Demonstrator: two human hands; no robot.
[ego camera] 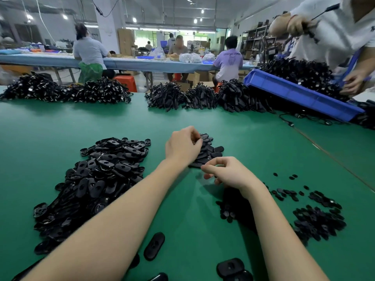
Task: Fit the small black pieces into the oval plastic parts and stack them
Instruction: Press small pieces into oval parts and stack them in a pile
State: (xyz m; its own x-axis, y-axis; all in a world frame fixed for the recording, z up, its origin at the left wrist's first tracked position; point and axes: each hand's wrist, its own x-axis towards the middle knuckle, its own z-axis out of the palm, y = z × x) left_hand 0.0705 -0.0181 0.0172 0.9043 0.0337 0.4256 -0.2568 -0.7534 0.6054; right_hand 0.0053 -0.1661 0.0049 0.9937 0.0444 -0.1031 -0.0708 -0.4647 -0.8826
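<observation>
At the left lies a big heap of black oval plastic parts (95, 183) on the green table (60, 126). The left hand (182, 148), fingers curled, pinches one part at the centre stack (209, 152). The right hand (227, 172), curled, seems empty; I cannot tell. Small black round pieces (316, 218) lie at the lower right, bare green between.

- The lilac T-shirt (228, 61) on the seated person at the far table (125, 63) carries a line of dark print across the upper back, with a drawn outline below it; the letters are too small and blurred to read.
- The white top (345, 35) of the person standing at the right has a small dark mark near the shoulder; it cannot be made out.
- No other writing, label, brand or number can be read.
</observation>
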